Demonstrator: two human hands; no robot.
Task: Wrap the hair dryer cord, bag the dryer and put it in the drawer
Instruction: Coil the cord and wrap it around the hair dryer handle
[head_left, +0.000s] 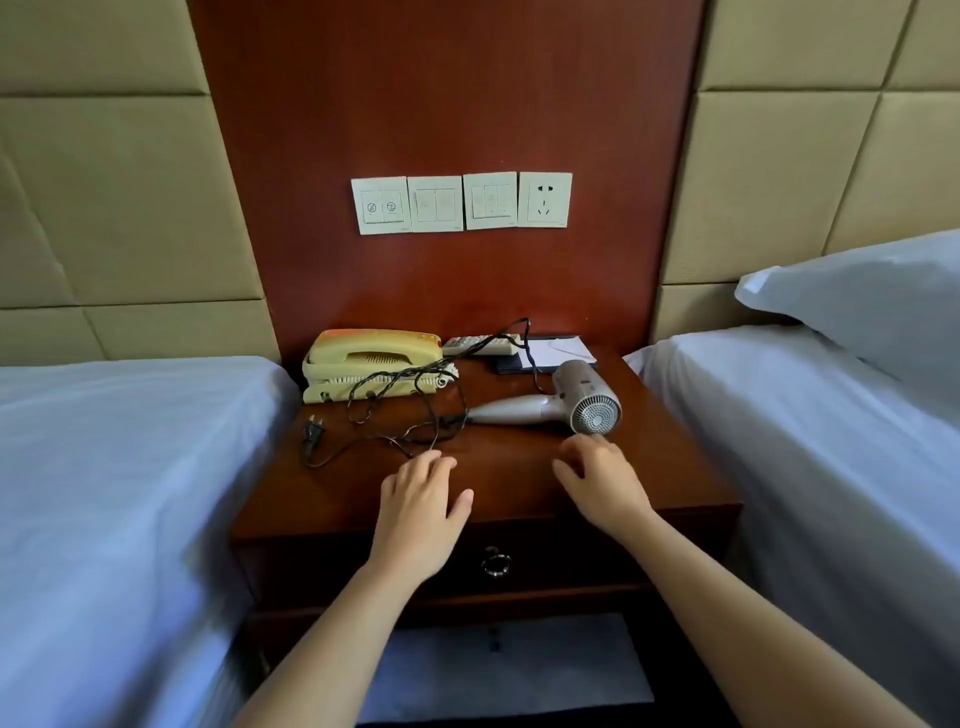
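Hair dryer (563, 402): lying on its side on the right part of the wooden surface (511, 467), with the grille end facing the camera and the handle pointing left.
Cord (410, 410): trailing loose and unwrapped from the handle end, looping over the telephone (371, 364) and the remote (480, 344).
Plug (311, 434): lying near the surface's left edge.
Right hand (597, 480): hovering just in front of the grille, fingers loosely curled and gripping nothing.
Left hand (421, 499): reaching towards the cord, thumb spread and fingers relaxed, holding nothing.
Drawer (563, 566): sitting closed below the hands, its ring pull (496, 564) hanging at the front.
Beds: flanking the surface, left (104, 467) and right (805, 441).
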